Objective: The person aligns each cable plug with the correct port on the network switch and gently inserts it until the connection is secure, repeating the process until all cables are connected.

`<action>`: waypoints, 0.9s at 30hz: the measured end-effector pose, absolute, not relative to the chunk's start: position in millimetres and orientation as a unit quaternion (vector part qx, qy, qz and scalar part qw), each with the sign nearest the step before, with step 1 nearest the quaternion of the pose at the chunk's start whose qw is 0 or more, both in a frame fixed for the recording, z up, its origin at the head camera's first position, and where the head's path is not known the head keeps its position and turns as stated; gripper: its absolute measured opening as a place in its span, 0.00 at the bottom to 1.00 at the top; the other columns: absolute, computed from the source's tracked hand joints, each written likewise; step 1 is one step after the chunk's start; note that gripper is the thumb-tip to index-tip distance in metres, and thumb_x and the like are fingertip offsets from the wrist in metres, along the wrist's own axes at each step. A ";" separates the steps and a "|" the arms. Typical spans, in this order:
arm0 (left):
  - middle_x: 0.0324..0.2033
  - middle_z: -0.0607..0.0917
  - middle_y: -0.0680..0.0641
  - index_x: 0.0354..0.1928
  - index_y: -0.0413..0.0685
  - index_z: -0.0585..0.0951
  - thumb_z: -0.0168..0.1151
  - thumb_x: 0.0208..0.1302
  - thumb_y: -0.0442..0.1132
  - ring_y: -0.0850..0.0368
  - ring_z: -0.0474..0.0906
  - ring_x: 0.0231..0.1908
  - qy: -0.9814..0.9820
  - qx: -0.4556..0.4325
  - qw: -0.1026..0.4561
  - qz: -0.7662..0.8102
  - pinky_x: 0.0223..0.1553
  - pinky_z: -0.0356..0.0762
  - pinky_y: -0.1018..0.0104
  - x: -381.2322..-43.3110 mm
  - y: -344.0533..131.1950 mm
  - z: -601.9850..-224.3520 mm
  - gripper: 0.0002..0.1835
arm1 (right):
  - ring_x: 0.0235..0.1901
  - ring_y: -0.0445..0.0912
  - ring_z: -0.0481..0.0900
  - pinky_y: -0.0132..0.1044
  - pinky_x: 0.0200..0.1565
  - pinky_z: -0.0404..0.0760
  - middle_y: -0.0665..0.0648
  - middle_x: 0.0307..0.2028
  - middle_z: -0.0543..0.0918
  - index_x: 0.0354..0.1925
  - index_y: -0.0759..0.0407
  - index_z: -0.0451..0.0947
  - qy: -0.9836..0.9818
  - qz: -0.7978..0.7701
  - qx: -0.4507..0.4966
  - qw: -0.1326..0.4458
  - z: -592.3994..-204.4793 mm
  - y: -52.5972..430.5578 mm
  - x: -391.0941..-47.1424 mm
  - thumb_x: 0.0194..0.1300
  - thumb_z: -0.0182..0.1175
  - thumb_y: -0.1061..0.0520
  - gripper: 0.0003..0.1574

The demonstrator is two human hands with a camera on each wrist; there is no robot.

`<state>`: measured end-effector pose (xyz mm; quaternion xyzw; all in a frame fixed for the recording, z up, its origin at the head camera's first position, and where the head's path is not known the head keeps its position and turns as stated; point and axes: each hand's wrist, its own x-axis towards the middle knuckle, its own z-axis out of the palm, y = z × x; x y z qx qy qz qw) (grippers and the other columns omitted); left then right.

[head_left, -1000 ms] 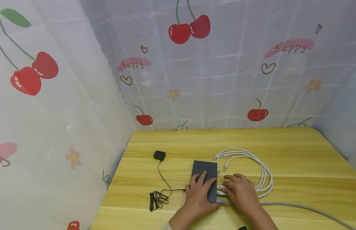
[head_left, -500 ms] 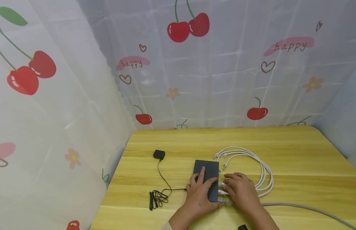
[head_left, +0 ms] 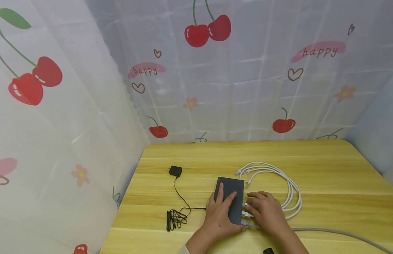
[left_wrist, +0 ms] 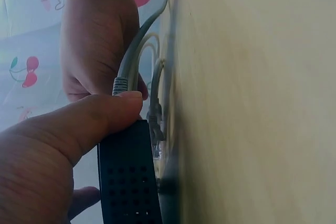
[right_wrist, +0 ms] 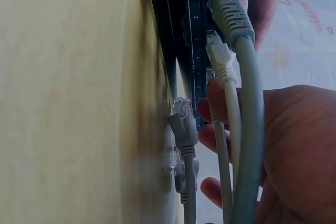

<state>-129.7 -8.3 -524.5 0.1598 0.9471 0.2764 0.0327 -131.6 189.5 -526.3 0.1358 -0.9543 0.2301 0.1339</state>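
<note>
A dark network switch (head_left: 233, 184) lies on the table. My left hand (head_left: 220, 215) grips it, fingers spread over the top and left side, thumb at the near right corner beside a grey plug (right_wrist: 231, 17). That plug sits in the near end of the port row on the right side. A white plug (right_wrist: 221, 59) is seated farther along. My right hand (head_left: 268, 213) pinches another white network cable (right_wrist: 215, 115) at its plug (head_left: 245, 204), right at the ports. Loose clear-tipped plugs (right_wrist: 184, 129) hang beside the switch in the right wrist view.
White cables (head_left: 291, 190) loop behind my right hand, their loose ends near the switch's far corner. A grey cable (head_left: 342, 233) runs off right. The black power adapter (head_left: 175, 171) lies left, its cord bundle (head_left: 176, 219) nearer. A dark cylindrical object (head_left: 268, 251) shows at the bottom edge.
The switch has slid slightly right under my left hand, whose fingers have shifted on its top. My right hand stays almost in place at the white plug.
</note>
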 end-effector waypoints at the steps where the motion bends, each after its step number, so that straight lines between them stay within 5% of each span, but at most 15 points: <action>1: 0.79 0.44 0.49 0.73 0.76 0.64 0.78 0.39 0.68 0.30 0.52 0.72 0.947 0.161 0.033 0.276 0.58 0.64 0.33 -129.9 -8.2 -524.3 0.55 | 0.55 0.57 0.78 0.65 0.47 0.75 0.50 0.52 0.85 0.35 0.44 0.88 -0.954 0.230 0.136 0.133 -526.2 189.3 -131.8 0.56 0.74 0.48 0.07; 10: 0.76 0.59 0.56 0.69 0.79 0.69 0.74 0.40 0.72 0.32 0.52 0.72 0.950 0.165 0.039 0.263 0.60 0.62 0.31 -132.5 -10.4 -525.1 0.49 | 0.54 0.58 0.78 0.64 0.47 0.76 0.50 0.51 0.86 0.36 0.47 0.89 -0.950 0.237 0.150 0.139 -527.4 188.5 -133.9 0.55 0.74 0.51 0.08; 27: 0.73 0.64 0.59 0.67 0.81 0.71 0.78 0.41 0.67 0.26 0.49 0.71 0.936 0.180 0.040 0.300 0.60 0.58 0.28 -131.8 -11.2 -525.4 0.45 | 0.50 0.57 0.83 0.54 0.50 0.80 0.48 0.36 0.89 0.34 0.53 0.89 -0.926 0.268 0.189 0.189 -529.2 186.2 -135.1 0.50 0.77 0.59 0.09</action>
